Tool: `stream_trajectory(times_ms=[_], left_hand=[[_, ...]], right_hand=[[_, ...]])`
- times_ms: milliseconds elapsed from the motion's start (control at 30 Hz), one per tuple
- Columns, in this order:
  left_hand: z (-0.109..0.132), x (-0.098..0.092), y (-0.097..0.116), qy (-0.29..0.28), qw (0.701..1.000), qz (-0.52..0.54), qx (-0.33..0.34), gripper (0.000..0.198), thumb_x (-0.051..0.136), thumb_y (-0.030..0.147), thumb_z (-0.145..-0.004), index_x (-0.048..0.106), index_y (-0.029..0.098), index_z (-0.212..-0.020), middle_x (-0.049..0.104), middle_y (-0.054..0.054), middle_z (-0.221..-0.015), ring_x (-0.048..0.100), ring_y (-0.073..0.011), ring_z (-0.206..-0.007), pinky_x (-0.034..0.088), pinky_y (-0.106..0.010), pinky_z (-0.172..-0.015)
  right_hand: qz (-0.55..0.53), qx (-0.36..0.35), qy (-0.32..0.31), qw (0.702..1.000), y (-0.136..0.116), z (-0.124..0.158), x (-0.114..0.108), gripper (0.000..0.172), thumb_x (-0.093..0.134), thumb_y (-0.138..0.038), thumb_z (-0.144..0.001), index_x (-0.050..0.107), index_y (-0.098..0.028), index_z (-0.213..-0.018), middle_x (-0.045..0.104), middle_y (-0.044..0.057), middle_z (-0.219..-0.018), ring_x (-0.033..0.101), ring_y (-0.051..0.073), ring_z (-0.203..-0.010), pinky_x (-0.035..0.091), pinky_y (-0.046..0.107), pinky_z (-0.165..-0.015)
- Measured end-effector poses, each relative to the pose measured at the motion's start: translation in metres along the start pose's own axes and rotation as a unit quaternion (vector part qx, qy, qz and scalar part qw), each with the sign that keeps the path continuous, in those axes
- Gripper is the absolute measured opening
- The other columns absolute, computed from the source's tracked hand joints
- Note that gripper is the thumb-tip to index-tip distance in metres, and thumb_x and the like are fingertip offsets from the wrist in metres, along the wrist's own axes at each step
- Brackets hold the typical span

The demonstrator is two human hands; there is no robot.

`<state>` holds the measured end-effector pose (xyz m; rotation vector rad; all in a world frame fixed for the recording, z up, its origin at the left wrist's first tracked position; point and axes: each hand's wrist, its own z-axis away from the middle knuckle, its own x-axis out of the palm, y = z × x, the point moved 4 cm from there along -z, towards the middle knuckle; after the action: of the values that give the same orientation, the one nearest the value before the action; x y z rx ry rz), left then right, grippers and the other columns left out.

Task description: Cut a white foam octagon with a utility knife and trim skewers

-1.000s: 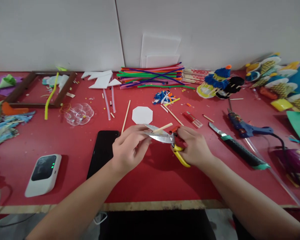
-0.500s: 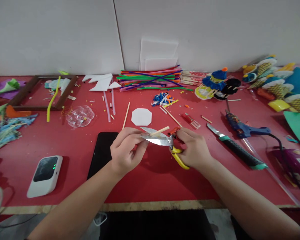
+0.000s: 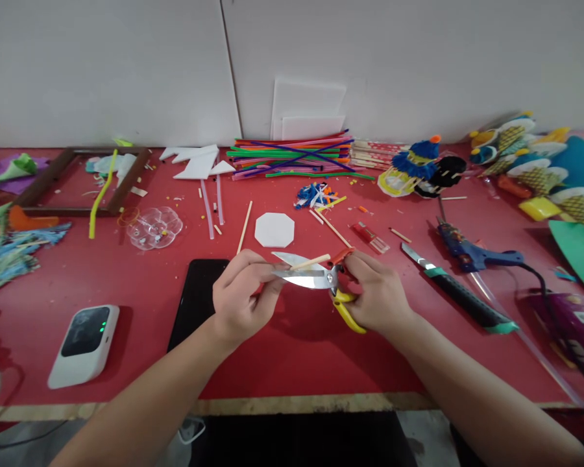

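My left hand (image 3: 246, 292) pinches one end of a short wooden stick (image 3: 310, 263), which slants up to the right between the blades of a pair of scissors. The scissors (image 3: 306, 279) have yellow and red handles, and my right hand (image 3: 377, 292) is closed around them. Their blades point left, slightly apart, with the tips at my left fingers. Just beyond the blades a white octagonal piece (image 3: 274, 230) lies flat on the red table (image 3: 292, 370). A longer stick (image 3: 244, 227) lies to its left and another (image 3: 336, 228) to its right.
A black phone (image 3: 194, 298) and a white device (image 3: 84, 345) lie at the left. On the right are a utility knife (image 3: 462, 295) and a blue glue gun (image 3: 477, 253) with its cable. Colourful pipe cleaners (image 3: 292, 155) lie along the wall, near blue and black figures (image 3: 421, 162).
The view has shifted slightly. Both hands keep nearly the same pose, with the stick still between the scissor blades.
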<state>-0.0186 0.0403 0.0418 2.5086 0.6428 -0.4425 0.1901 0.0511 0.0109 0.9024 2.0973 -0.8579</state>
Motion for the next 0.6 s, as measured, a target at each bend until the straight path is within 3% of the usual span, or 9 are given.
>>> stream_trajectory(times_ms=[400,600], left_hand=[[-0.0004,0.0016,0.0007,-0.01,1.0,0.007,0.009,0.018,0.063,0.003,-0.085,0.063,0.019,-0.092,0.073,-0.002,-0.084,0.064,-0.0109,-0.069,0.053,-0.023,-0.058],[0.002,0.0031,0.0037,-0.005,1.0,-0.001,0.002,0.014,0.063,0.007,-0.086,0.06,0.02,-0.09,0.072,0.0,-0.082,0.065,-0.0111,-0.07,0.055,-0.023,-0.061]], right_hand=[[0.013,-0.001,-0.026,1.0,0.0011,0.0012,-0.0026,0.013,0.05,-0.023,-0.081,0.042,-0.024,-0.07,0.054,0.002,-0.066,0.048,0.016,-0.057,0.034,0.027,-0.052],[-0.006,-0.036,-0.045,0.998,0.0004,0.002,-0.0047,0.015,0.051,-0.021,-0.073,0.038,-0.025,-0.067,0.049,0.0,-0.061,0.044,0.015,-0.053,0.032,0.027,-0.05]])
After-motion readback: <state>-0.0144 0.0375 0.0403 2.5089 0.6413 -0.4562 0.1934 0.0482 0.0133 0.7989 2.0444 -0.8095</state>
